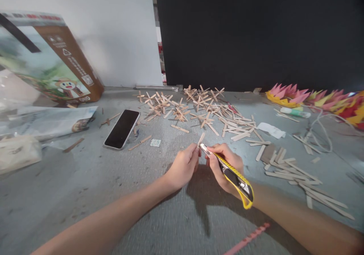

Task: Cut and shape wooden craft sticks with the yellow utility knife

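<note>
Between the fingers of my left hand (183, 166) a thin wooden craft stick (201, 138) is pinched, its upper end sticking out above the fingertips. My right hand (226, 164) is wrapped round a yellow and black utility knife (234, 177). The front end of the knife meets the stick just above my left fingers; the blade itself is too small to make out. Both hands are close together over the grey table. Beyond them lies a spread pile of crossed and loose wooden sticks (199, 103), and more loose sticks (292, 171) lie to the right.
A smartphone (122, 129) lies left of the hands, near a small patterned square (155, 143). A printed carton (68, 61) stands back left. Pink and yellow paper crowns (287, 94), a glue stick (294, 112) and a white cable (327, 133) are at right. A pink strip (250, 238) lies in front.
</note>
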A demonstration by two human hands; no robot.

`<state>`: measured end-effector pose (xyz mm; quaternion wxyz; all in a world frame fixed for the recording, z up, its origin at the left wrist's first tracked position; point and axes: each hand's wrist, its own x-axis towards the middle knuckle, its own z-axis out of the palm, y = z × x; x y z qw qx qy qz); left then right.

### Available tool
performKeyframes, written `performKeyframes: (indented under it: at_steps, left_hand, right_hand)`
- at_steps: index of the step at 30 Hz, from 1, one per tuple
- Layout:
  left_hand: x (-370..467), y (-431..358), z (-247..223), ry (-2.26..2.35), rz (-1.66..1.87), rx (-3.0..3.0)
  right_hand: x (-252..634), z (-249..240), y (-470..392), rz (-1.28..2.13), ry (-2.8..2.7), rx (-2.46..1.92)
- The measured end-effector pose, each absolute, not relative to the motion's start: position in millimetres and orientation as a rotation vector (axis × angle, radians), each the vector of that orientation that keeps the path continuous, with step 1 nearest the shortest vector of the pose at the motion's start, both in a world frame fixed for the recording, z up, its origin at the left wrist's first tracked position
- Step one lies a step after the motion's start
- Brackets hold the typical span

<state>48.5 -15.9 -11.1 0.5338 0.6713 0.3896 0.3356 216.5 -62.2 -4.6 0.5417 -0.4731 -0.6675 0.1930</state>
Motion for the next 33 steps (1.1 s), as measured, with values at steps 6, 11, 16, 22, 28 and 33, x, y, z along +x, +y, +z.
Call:
performKeyframes:
  at_steps: [6, 11, 16, 22, 28, 33]
  left_hand:
    - [48.0, -16.7, -5.8, 0.98, 0.764, 1.684]
    - [48.1, -17.2, -9.6, 0.928, 0.778, 1.586]
    - [48.8, -16.1, -9.1, 0.786, 0.736, 1.357]
    - [48.5, -14.1, -3.3, 0.65, 0.681, 1.227]
    - [46.3, -12.3, -1.3, 0.588, 0.666, 1.183]
    - [44.5, -11.2, 3.5, 0.564, 0.651, 1.178]
  right_hand:
    - [210.2, 0.5, -67.8, 0.392, -1.556, -1.171]
    - [214.7, -1.6, -66.2, 0.456, -1.553, -1.143]
    - [221.8, -2.6, -61.6, 0.608, -1.508, -1.072]
    - [226.5, -5.5, -57.9, 0.777, -1.422, -0.981]
    - [228.0, -3.8, -54.6, 0.836, -1.414, -0.935]
    - [227.6, 1.3, -53.9, 0.885, -1.4, -0.896]
